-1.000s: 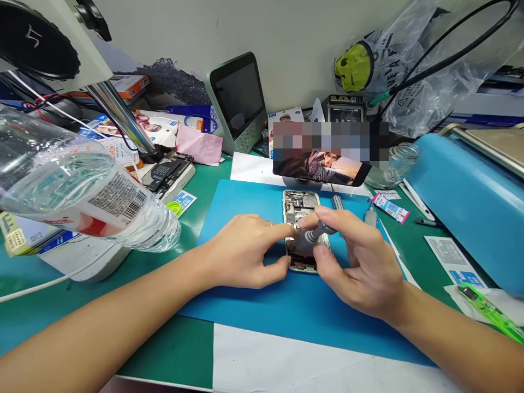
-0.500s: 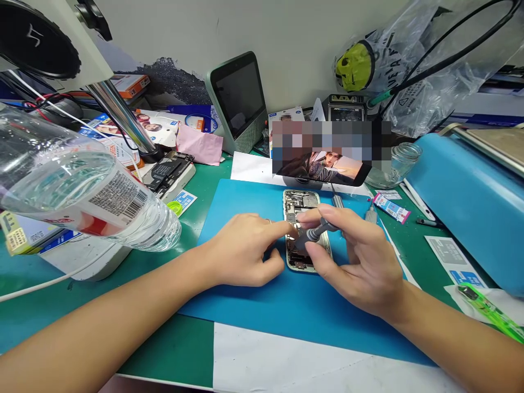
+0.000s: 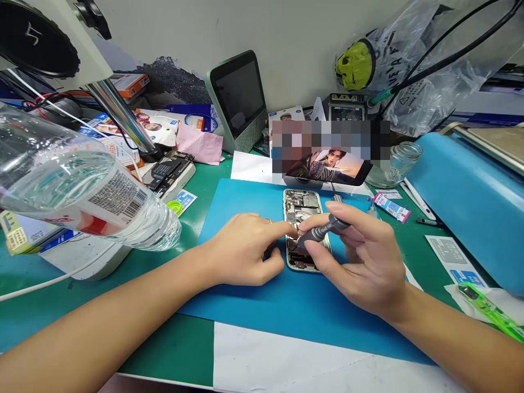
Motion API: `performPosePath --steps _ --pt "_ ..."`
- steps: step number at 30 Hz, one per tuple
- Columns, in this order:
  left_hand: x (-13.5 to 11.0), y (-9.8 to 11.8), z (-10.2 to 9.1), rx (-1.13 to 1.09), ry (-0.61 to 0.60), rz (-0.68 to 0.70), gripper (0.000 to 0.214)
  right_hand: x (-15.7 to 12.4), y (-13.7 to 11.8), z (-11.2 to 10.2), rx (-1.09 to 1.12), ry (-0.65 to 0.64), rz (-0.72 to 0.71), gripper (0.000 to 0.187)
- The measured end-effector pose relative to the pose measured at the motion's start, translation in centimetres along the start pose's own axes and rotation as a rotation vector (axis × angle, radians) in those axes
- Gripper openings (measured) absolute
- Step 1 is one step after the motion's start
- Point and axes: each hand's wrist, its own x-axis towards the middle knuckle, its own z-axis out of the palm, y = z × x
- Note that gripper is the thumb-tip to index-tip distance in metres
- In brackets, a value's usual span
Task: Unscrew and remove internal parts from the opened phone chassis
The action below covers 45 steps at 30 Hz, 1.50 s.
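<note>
An opened smartphone (image 3: 307, 210) lies on the blue mat (image 3: 254, 305), its inner boards and parts exposed. My right hand (image 3: 360, 256) is closed around a grey screwdriver (image 3: 317, 234). The tool leans over the phone's middle, its handle end up and to the right; its tip is low over the parts, and I cannot tell what it touches. From the left, my left hand (image 3: 249, 251) rests on the mat with its index finger reaching onto the phone beside the screwdriver tip. Its thumb is apart from the index finger, the other fingers are curled, and nothing shows in its grasp.
A large water bottle (image 3: 102, 191) juts in at the left, near a microscope pole (image 3: 126, 120). Behind the mat stand a smart display (image 3: 237, 98) and a propped phone (image 3: 335, 166). Right of them are a glass jar (image 3: 397, 164), a blue case (image 3: 466, 207) and a green cutter (image 3: 491, 314).
The screwdriver has tilted over toward the right, and my right hand's fingers have shifted with it. My left hand and the opened phone stay in place.
</note>
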Motion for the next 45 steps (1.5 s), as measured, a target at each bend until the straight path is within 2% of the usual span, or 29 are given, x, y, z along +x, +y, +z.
performPosePath --steps 13,45 --pt "-0.10 -0.01 0.19 0.001 0.006 0.022 0.010 0.17 -0.03 0.19 0.063 0.041 -0.027 0.084" --pt "-0.06 -0.52 0.48 0.103 0.031 0.076 0.012 0.38 0.10 0.11 0.052 0.056 -0.083 0.084"
